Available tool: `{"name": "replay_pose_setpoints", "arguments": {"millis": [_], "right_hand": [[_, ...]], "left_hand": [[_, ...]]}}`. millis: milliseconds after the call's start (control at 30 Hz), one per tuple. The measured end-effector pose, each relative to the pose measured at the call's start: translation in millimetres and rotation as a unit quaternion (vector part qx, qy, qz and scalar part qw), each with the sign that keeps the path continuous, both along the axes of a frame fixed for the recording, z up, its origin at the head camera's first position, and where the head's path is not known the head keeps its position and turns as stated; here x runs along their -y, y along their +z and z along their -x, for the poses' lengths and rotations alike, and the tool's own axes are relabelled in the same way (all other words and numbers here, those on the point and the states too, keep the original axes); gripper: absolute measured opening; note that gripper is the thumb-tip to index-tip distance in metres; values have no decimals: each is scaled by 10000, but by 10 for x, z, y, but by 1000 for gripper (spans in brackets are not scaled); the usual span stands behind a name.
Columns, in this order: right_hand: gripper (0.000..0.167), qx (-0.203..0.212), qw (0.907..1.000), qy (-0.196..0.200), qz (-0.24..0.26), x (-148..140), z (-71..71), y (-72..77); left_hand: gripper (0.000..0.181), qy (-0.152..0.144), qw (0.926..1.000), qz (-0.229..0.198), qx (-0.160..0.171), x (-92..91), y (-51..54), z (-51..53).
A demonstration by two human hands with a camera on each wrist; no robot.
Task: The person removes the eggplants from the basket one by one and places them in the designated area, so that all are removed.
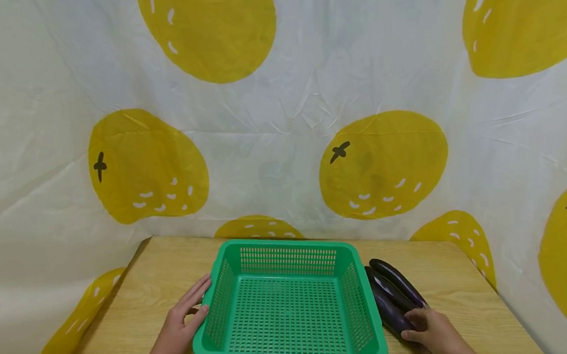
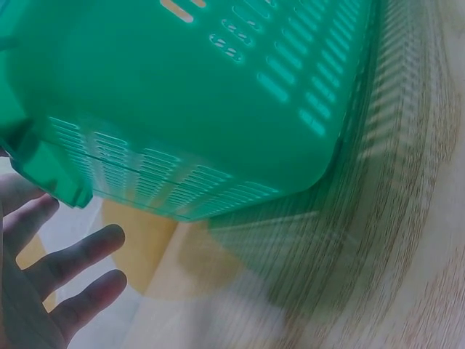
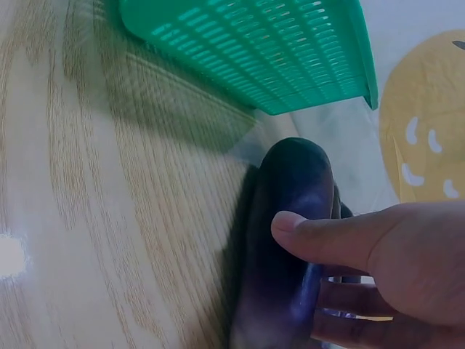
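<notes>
A green plastic basket [image 1: 372, 304] with slotted walls stands on the table, and no contents show inside it. My left hand [image 1: 182, 321] rests on its left rim, the fingers fairly straight and spread. In the left wrist view, those fingers [image 2: 80, 254] lie beside the basket's rim [image 2: 54, 174]. Three dark purple eggplants lie together along the basket's right side. With thumb and fingers on either side, my right hand [image 1: 436, 332] grips the eggplant [image 1: 390, 311] closest to the basket. The right wrist view shows the thumb [image 3: 320, 236] on that eggplant's skin.
The wood-grain table [image 1: 137, 302] extends on both sides of the basket. Behind it and at its sides hangs a pale cloth [image 1: 262, 162] printed with yellow fruit. The other two eggplants [image 1: 399, 279] lie against the gripped one, on its right.
</notes>
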State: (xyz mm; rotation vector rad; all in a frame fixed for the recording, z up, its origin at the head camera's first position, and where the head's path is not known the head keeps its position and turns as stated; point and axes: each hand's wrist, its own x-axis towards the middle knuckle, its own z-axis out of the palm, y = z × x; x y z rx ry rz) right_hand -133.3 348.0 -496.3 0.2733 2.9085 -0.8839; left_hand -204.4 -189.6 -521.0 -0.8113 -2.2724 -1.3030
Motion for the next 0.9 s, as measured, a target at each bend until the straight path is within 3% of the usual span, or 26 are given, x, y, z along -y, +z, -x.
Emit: {"name": "replay_pose_setpoints", "arguments": {"millis": [267,433,767,900], "right_hand": [[37,-62,9997,-256,30,-11,-6,35],[32,-435,9989,-162,-113,-37,-11,84],[37,-944,9955,-11,18,-17,10,329],[42,-1282,9917,83,51,20,-4,414]], "left_hand": [[49,34,10000,17,57,-15,34,-3],[49,34,9999,85,72,-18,51,13],[56,98,9993,363,48,1,155,50],[56,268,9982,542,-39,38,165,41]]}}
